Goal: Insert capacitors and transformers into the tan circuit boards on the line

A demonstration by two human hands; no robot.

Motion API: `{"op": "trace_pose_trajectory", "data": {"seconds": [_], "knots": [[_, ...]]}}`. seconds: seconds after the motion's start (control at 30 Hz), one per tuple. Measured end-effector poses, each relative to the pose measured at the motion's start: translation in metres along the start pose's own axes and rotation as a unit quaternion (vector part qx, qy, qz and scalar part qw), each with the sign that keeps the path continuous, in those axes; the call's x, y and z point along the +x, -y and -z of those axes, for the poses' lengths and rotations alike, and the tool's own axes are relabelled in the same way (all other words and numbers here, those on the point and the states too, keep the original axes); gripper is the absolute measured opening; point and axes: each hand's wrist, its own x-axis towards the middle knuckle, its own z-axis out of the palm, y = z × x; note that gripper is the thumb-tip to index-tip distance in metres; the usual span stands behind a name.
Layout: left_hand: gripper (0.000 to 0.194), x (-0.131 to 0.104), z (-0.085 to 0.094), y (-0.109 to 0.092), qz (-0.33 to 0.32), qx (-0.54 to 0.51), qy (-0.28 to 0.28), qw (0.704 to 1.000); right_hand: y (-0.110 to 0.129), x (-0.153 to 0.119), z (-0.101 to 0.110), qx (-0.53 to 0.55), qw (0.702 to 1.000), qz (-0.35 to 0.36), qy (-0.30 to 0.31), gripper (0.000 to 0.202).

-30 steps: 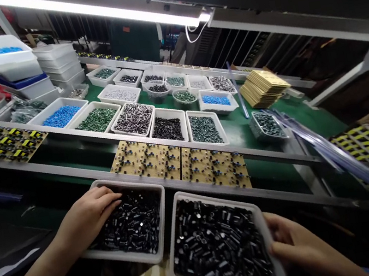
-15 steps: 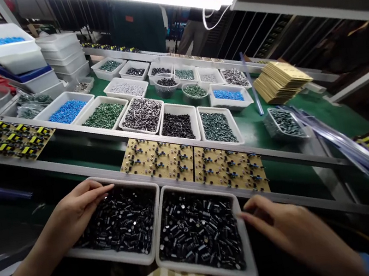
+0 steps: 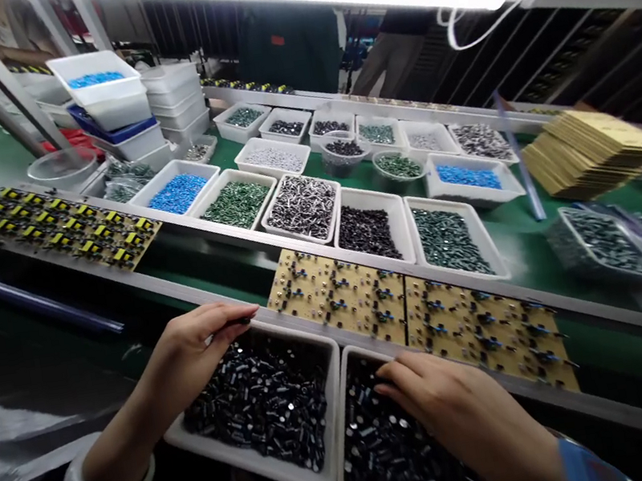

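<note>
**Hands in two capacitor trays**

Left hand (image 3: 192,350) at 7 o'clock — fingers pinched on a small dark part over the left tray (image 3: 328,479). Right hand (image 3: 450,407) at 5 o'clock, fingers curled down into the right tray (image 3: 341,408); grasp can't be told. Circuit boards (image 3: 418,314) lie just beyond, 12 o'clock.

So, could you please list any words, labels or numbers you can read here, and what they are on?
None can be read.
The circuit boards carry marks too small to make out.
The black capacitors in the near trays are too blurred.
The white bins behind show no labels.
</note>
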Motion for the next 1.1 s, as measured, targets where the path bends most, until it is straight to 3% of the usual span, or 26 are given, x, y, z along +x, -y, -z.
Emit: {"op": "trace_pose_trajectory", "data": {"seconds": [0.1, 0.2, 0.33, 0.47, 0.67, 0.9, 1.1], "knots": [[0.037, 0.009, -0.001, 0.006, 0.022, -0.019, 0.013, 0.999, -0.001, -0.003, 0.001, -0.016, 1.000, -0.006, -0.005, 0.045], [0.029, 0.019, -0.001, 0.010, 0.028, -0.021, 0.023, 0.999, 0.002, -0.005, -0.001, -0.020, 0.999, -0.030, 0.004, 0.044], [0.010, 0.034, 0.002, 0.015, -0.020, 0.033, 0.021, 0.999, 0.001, -0.006, -0.003, 0.021, 0.998, -0.051, 0.030, 0.035], [0.014, 0.048, 0.001, 0.019, -0.074, 0.065, 0.035, 0.995, -0.004, -0.006, -0.001, 0.086, 0.994, -0.053, 0.036, 0.022], [0.004, 0.069, -0.006, 0.017, -0.067, 0.128, 0.074, 0.987, 0.003, 0.002, 0.005, 0.154, 0.985, -0.077, -0.027, 0.026], [0.009, 0.083, -0.012, 0.019, -0.060, 0.178, 0.114, 0.976, 0.006, 0.007, 0.008, 0.173, 0.972, -0.119, -0.100, 0.025], [0.012, 0.085, -0.012, 0.019, -0.063, 0.199, 0.113, 0.971, 0.008, 0.009, 0.008, 0.176, 0.970, -0.127, -0.111, 0.029]]}}
